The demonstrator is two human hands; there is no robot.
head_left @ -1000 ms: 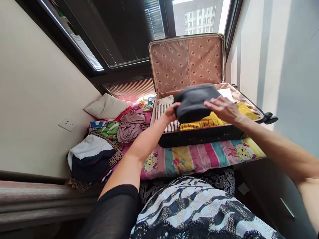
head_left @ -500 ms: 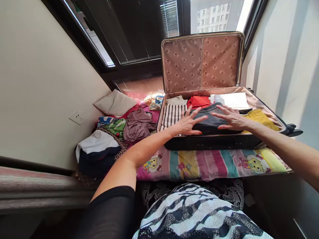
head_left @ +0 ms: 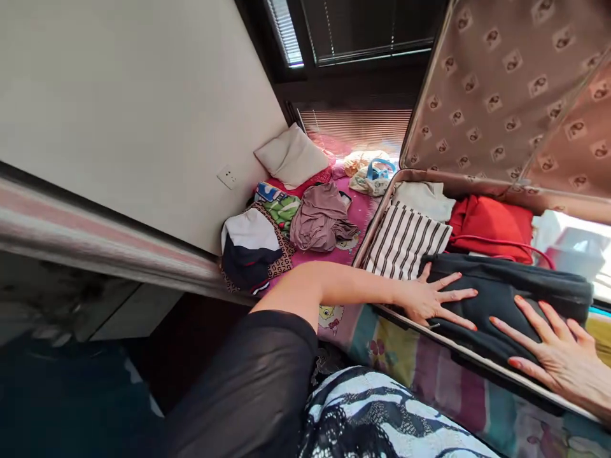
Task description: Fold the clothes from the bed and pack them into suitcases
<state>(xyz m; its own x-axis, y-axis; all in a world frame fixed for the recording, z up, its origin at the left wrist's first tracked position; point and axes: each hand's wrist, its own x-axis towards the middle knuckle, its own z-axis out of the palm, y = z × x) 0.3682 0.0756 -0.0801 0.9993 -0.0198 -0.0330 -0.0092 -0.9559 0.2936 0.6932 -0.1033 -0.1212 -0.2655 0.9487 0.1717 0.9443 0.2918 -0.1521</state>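
Both palms lie on a folded black garment (head_left: 491,292) at the front of the open suitcase (head_left: 458,346). My left hand (head_left: 436,300) rests on its left end, fingers spread. On its right part lies my right hand (head_left: 556,343), fingers also stretched apart. Left of the garment is a black-and-white striped folded cloth (head_left: 408,238), with an off-white folded cloth (head_left: 424,198) behind it. A red folded item (head_left: 494,222) with a cord sits behind the black garment. A yellow cloth (head_left: 600,338) shows in part at the right edge.
The suitcase lid (head_left: 496,95) stands upright at the back. On the bedding left of the case lie a mauve garment (head_left: 317,219), a white-and-navy garment (head_left: 251,245) and a pale pillow (head_left: 293,156). A wall (head_left: 143,127) with a socket (head_left: 226,176) borders the left side.
My view has turned left and come closer to the suitcase. Both hands, formerly held just over the black garment, are now pressed flat on it.
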